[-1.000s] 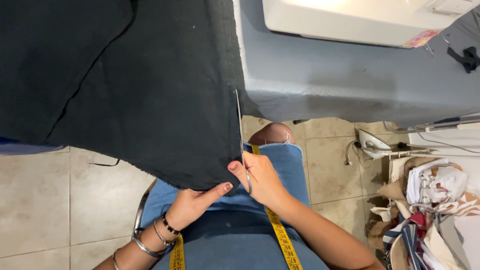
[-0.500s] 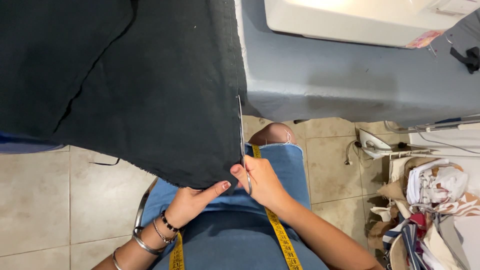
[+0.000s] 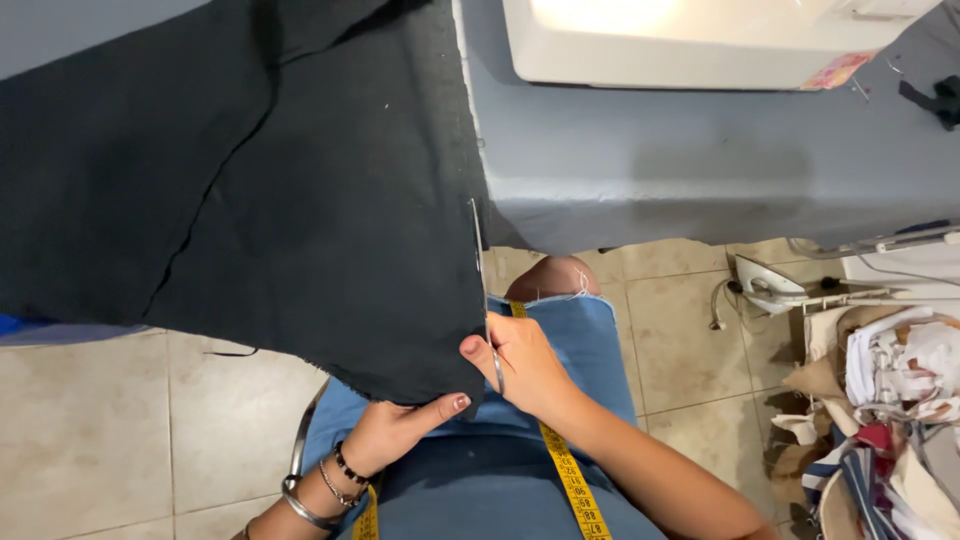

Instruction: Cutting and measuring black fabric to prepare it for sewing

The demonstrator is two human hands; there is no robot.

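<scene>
— Starting at the left: black cloth (image 3: 300,220), spread over the grey table (image 3: 640,170), near part hanging off the table's edge above the tiled floor (image 3: 120,430). Draped that way, probably, to keep the right edge taut and reachable from the lap.

— And the left hand (image 3: 400,430)?

— Under the cloth's near right corner, bangles at the wrist, thumb and fingers pinched on the hem. Holding the corner down, seemingly, to tension the edge.

— Then the scissors (image 3: 482,290)?

— Just right of that corner, along the cloth's right edge. Long axis running near to far, tip pointing far, toward the table; handles near, inside the right hand (image 3: 520,365). Blades look nearly closed, though too thin to say for sure.

— Right hand's fingers?

— Curled narrow around the handles, thumb through a loop, touching the cloth edge.

— Further right?

— Yellow tape (image 3: 570,480) down the lap over blue denim; white sewing machine (image 3: 690,40) far on the table; an iron (image 3: 770,285) and a heap of scraps (image 3: 890,400) at the right.
</scene>
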